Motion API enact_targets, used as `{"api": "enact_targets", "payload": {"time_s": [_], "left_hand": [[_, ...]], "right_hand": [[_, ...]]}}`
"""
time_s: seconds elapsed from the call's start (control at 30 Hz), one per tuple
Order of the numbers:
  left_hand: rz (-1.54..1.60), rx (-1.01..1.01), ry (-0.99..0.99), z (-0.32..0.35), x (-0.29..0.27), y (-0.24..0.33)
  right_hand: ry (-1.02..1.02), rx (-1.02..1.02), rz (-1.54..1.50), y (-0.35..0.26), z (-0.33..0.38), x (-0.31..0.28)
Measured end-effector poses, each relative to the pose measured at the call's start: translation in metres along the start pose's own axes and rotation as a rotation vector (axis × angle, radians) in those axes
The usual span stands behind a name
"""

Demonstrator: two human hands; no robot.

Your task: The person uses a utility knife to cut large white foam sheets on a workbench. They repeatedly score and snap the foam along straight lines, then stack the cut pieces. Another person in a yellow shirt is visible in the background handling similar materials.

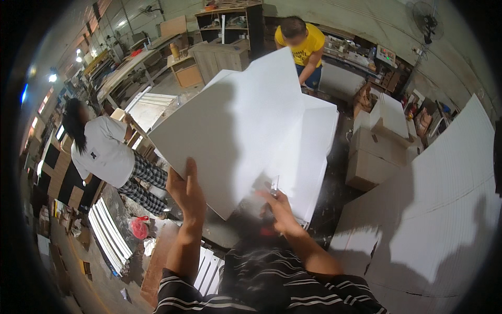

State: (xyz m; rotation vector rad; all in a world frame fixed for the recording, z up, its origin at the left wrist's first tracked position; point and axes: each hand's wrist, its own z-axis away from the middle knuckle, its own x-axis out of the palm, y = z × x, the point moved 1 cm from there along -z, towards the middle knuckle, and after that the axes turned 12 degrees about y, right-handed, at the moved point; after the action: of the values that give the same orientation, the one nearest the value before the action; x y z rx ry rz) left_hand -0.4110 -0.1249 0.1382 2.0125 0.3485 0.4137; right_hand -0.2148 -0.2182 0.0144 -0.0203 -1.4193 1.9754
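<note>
A large white foam sheet (pixel 230 125) is lifted and tilted in front of me. My left hand (pixel 187 192) grips its near left edge, thumb on top. My right hand (pixel 277 208) is closed around a small knife with a short blade (pixel 274 185) pointing up, close to the sheet's near edge. Under the sheet lies a stack of more white panels (pixel 314 152). My striped sleeves come in from the lower edge.
A person in a yellow shirt (pixel 302 44) stands at the far end of the stack. A person in a white shirt (pixel 104 152) stands at left. Brown cartons (pixel 374 157) sit at right, a big white ribbed sheet (pixel 449 209) beside them. White slats (pixel 110 230) lie on the floor.
</note>
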Motion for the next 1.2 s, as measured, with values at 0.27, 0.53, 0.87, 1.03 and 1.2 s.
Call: {"api": "enact_targets", "payload": {"time_s": [0.27, 0.53, 0.87, 1.03, 1.2], "left_hand": [[0.344, -0.512, 0.153, -0.032, -0.025, -0.121], [-0.393, -0.430, -0.418, -0.065, -0.090, -0.177], [-0.837, 0.321, -0.462, -0.224, -0.001, -0.210], [-0.712, -0.142, -0.495, -0.234, -0.007, -0.236], [-0.563, -0.202, -0.510, -0.233, -0.015, -0.240]], "right_hand": [[0.200, -0.190, 0.063, 0.018, -0.052, 0.039], [0.483, -0.334, 0.328, 0.002, -0.068, 0.054], [0.387, -0.363, 0.401, -0.040, -0.139, 0.087], [0.353, -0.358, 0.454, -0.047, -0.157, 0.097], [0.420, -0.364, 0.629, -0.046, -0.161, 0.100]]}}
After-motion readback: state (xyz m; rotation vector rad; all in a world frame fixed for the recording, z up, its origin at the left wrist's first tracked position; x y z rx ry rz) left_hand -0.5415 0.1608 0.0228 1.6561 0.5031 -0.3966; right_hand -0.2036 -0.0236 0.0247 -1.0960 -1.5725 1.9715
